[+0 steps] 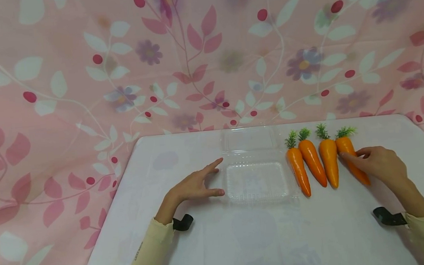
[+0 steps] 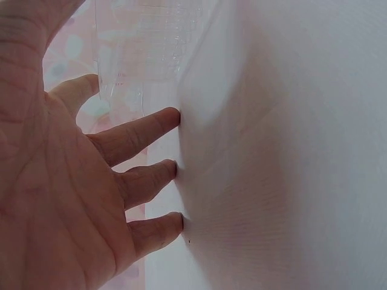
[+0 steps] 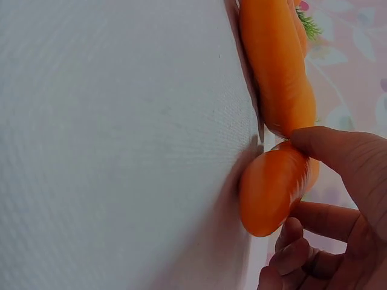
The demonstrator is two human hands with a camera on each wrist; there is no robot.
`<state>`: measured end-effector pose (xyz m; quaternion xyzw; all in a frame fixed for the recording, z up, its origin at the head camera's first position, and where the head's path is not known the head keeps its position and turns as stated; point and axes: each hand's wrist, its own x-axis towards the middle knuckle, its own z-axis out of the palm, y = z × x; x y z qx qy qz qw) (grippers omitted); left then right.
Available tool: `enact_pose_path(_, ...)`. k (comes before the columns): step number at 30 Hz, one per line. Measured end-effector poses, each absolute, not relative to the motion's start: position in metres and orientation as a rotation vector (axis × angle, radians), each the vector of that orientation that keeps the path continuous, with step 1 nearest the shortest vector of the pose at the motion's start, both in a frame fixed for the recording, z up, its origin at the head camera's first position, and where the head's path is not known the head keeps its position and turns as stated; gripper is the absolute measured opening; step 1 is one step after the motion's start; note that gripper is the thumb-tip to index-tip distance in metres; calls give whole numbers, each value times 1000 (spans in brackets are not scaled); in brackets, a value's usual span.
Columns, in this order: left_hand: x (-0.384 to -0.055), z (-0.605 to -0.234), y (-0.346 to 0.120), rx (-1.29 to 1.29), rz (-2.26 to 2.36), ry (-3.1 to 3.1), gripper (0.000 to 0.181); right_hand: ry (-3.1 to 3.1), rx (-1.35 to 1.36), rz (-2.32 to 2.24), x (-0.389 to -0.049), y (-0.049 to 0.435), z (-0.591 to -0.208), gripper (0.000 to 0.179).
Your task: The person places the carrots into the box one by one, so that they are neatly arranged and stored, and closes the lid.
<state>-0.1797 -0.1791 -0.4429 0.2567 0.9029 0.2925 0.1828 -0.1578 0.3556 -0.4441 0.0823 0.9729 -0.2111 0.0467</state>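
Note:
Several orange carrots with green tops lie side by side on the right of the table in the head view. My right hand (image 1: 382, 163) holds the rightmost carrot (image 1: 359, 173) between thumb and fingers; in the right wrist view, this carrot (image 3: 266, 196) points its tip at the camera. Left of it lie another carrot (image 1: 329, 161), a third carrot (image 1: 314, 164) and the leftmost carrot (image 1: 299, 171). A clear plastic box (image 1: 255, 157) lies with its lid folded back. Beside its left edge is my left hand (image 1: 191, 186), fingers spread, with several fingertips resting on the table in the left wrist view.
A white cloth covers the table (image 1: 212, 243). Behind it hangs a pink floral curtain (image 1: 192, 68), close to the box's lid (image 1: 249, 139). A black wrist strap piece (image 1: 183, 222) sticks out near the left sleeve, and a similar black piece (image 1: 389, 216) near the right one.

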Motion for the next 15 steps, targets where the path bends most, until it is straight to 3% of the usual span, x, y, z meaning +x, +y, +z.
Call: enact_pose_path(15, -178, -440, -179, 724, 848, 2539, 100, 2958, 294, -657, -156, 355, -442, 84)
